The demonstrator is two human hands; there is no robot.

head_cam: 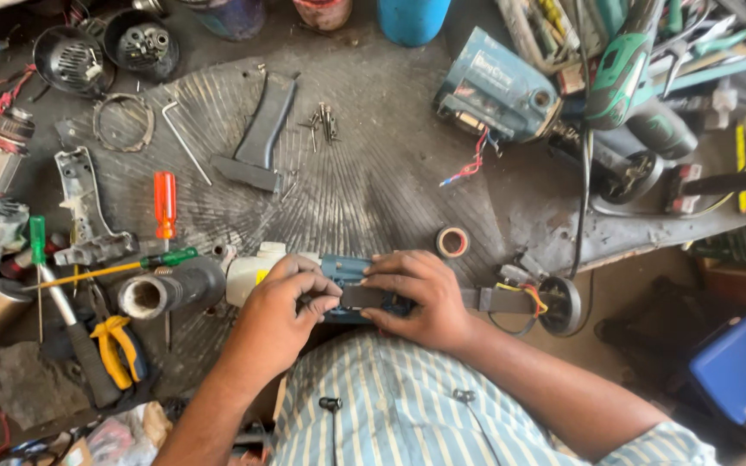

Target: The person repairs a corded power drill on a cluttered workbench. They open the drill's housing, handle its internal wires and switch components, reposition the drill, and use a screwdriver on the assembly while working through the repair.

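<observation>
Both hands, left hand (282, 298) and right hand (416, 298), seemingly clasp a blue tool housing (347, 269).

Under my left hand (282, 302) and right hand (412, 298): power tool body (347, 269), blue with a cream end. My shirt (407, 414), white with pale blue stripes. Screwdriver (164, 204), orange handle. Second screwdriver (37, 242), green handle. Pliers (118, 349), yellow grips. Tape roll (452, 242), red-rimmed. Mat (373, 181), grey, fanned ridges.
</observation>
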